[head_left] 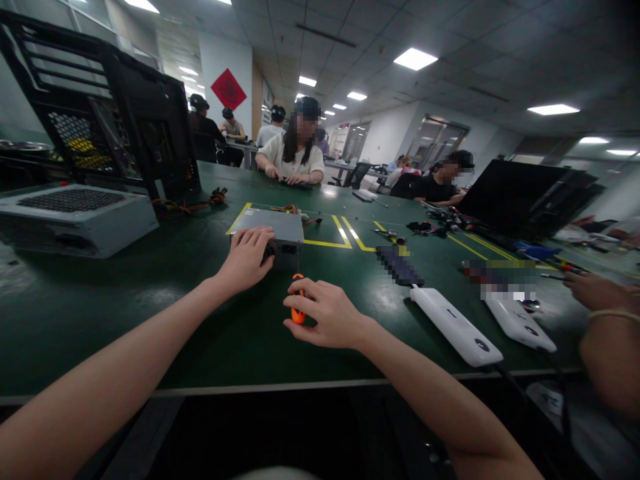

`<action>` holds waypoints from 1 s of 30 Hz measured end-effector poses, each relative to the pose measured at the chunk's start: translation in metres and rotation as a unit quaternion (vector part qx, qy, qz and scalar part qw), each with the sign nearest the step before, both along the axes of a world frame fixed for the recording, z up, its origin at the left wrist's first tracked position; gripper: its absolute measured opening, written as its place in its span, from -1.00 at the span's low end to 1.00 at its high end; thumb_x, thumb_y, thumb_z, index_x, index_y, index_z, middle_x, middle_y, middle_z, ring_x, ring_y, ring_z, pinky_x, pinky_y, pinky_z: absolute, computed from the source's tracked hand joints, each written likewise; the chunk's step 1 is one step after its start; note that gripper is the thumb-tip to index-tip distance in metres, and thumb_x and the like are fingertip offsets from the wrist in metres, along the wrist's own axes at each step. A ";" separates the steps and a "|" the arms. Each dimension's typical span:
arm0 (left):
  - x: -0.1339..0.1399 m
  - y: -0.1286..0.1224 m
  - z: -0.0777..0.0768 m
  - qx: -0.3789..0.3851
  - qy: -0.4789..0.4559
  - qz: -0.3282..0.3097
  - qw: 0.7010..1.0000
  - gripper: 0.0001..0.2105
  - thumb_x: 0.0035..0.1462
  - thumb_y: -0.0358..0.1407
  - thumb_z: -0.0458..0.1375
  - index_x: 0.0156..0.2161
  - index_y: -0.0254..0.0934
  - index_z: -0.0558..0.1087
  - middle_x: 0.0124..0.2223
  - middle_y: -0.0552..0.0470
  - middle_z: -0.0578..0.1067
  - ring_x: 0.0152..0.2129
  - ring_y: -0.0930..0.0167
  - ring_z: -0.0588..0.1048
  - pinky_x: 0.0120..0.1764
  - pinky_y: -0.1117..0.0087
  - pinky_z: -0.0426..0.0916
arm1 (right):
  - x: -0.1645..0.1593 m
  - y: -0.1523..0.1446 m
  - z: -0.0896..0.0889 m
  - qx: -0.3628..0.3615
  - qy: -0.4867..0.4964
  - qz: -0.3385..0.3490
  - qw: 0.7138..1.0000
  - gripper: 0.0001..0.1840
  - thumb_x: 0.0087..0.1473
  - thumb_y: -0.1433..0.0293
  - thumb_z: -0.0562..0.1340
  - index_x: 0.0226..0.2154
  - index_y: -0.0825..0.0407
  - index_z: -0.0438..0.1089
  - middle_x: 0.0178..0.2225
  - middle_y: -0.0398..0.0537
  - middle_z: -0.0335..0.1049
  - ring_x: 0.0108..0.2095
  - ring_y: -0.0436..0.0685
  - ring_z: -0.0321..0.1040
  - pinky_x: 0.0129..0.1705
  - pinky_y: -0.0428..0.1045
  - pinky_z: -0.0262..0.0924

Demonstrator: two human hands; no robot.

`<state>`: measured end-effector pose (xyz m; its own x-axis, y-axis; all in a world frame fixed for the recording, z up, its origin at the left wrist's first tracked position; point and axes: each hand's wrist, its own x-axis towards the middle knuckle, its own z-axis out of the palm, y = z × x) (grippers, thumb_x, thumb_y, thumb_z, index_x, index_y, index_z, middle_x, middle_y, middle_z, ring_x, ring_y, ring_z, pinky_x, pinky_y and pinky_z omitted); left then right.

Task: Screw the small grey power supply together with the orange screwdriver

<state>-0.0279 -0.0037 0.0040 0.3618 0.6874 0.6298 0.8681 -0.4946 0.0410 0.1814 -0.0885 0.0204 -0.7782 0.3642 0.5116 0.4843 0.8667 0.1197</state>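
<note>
A grey computer power supply (277,225) sits on the green table in front of me. My left hand (249,257) grips its near left corner, fingers over the top and thumb down the near side. In my right hand (325,310) is a screwdriver (298,315) with an orange and black handle, held between thumb and fingers. Its thin shaft points away from me, toward the near right corner of the power supply. Whether the tip touches a screw is too small to tell. Loose cables (287,209) come out behind the power supply.
Another power supply (80,220) and an open black computer case (115,107) stand at left. To the right lie white power banks (455,327), phones and tools. A co-worker's hand (600,291) is at the right edge; a person (295,157) works across the table.
</note>
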 end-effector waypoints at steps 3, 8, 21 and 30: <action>0.000 -0.001 0.000 0.001 0.001 0.001 1.000 -0.63 0.08 -0.31 -0.02 0.03 -0.30 0.21 0.14 -0.15 0.28 0.10 0.23 0.20 0.13 0.13 -0.04 | 0.000 0.001 0.000 0.002 -0.006 0.004 1.000 -0.68 0.12 0.19 0.09 -0.23 0.09 0.34 -0.20 0.03 0.31 -0.34 0.02 0.29 -0.33 -0.07 0.18; 0.001 -0.001 0.000 0.004 0.000 0.001 1.000 -0.63 0.08 -0.32 -0.01 0.03 -0.31 0.21 0.13 -0.14 0.29 0.09 0.23 0.21 0.13 0.14 -0.02 | 0.000 0.000 0.002 -0.017 -0.024 0.001 1.000 -0.65 0.12 0.15 0.09 -0.21 0.08 0.33 -0.17 0.04 0.30 -0.33 0.03 0.28 -0.31 -0.05 0.19; 0.001 0.001 0.000 -0.004 -0.013 -0.006 1.000 -0.61 0.08 -0.31 -0.01 0.04 -0.31 0.21 0.14 -0.16 0.28 0.10 0.22 0.19 0.13 0.13 -0.04 | -0.003 0.000 -0.001 -0.004 -0.009 0.028 1.000 -0.63 0.14 0.15 0.07 -0.19 0.14 0.24 -0.11 0.11 0.35 -0.27 0.05 0.34 -0.29 -0.06 0.23; 0.000 0.000 0.000 0.000 -0.001 -0.003 1.000 -0.63 0.08 -0.32 -0.01 0.03 -0.30 0.21 0.14 -0.15 0.28 0.10 0.23 0.20 0.13 0.13 -0.03 | 0.001 -0.005 0.004 0.165 0.015 -0.020 0.986 -0.71 0.18 0.21 0.07 -0.19 0.06 0.31 -0.16 0.09 0.38 -0.41 -0.03 0.33 -0.37 -0.13 0.18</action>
